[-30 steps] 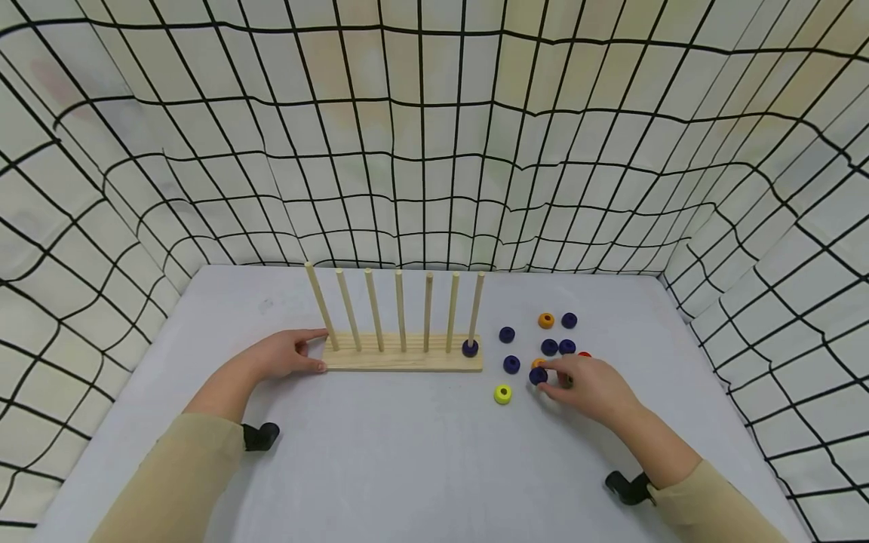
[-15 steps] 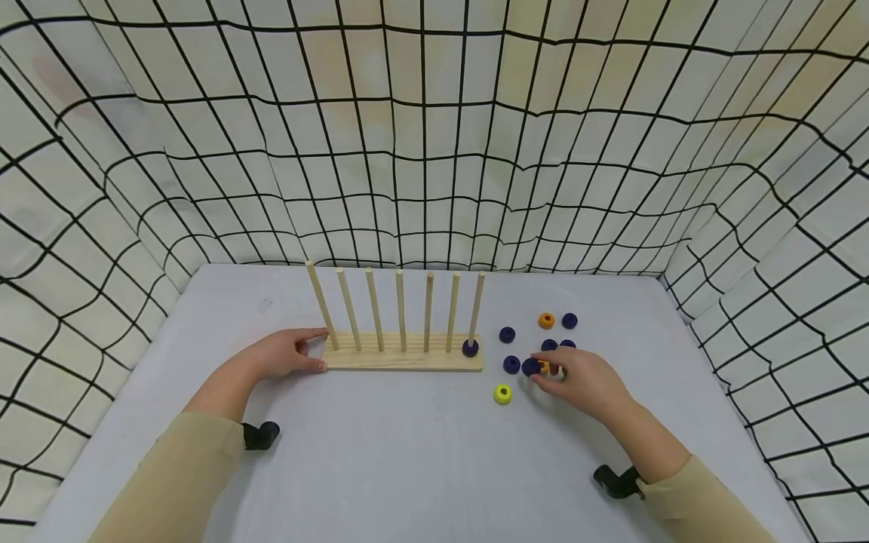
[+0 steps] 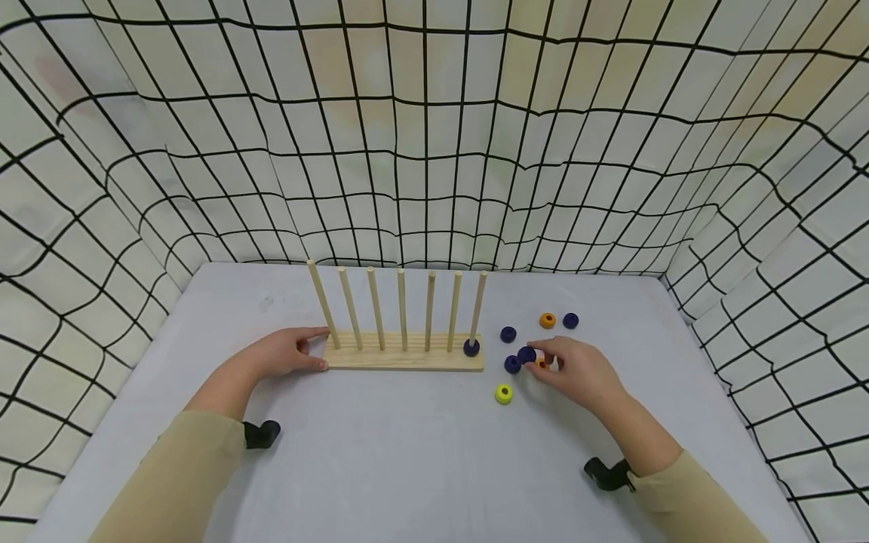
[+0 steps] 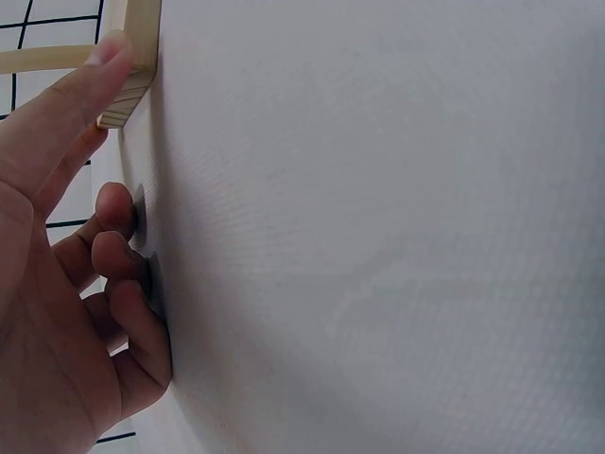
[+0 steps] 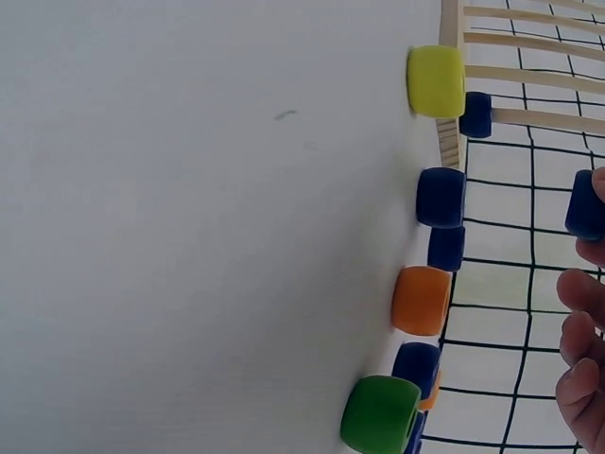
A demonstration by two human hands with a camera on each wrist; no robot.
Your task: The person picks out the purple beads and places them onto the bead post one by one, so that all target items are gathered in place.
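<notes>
A wooden peg rack [image 3: 403, 361] with a row of upright pegs stands on the white table. My left hand [image 3: 288, 353] pinches its left end; in the left wrist view the thumb [image 4: 113, 57] presses the corner. On the rightmost peg a dark blue bead [image 3: 471, 348] sits at the base. My right hand [image 3: 577, 375] pinches another dark blue bead [image 5: 583, 206] between thumb and fingers, raised off the table to the right of the rack. Beneath and beside this hand lie an orange bead [image 5: 422, 301], a blue bead [image 3: 512, 364] and a green bead [image 5: 380, 414].
A yellow bead [image 3: 503, 394] lies nearest the front. Farther back are an orange bead [image 3: 547, 320] and blue beads, one at the far right [image 3: 571, 320]. Black netting [image 3: 426, 173] over white walls rises around the table's back and sides.
My right hand has lifted the blue bead and carried it left and slightly away from me, toward the rack. The left hand keeps its hold on the rack's end.
</notes>
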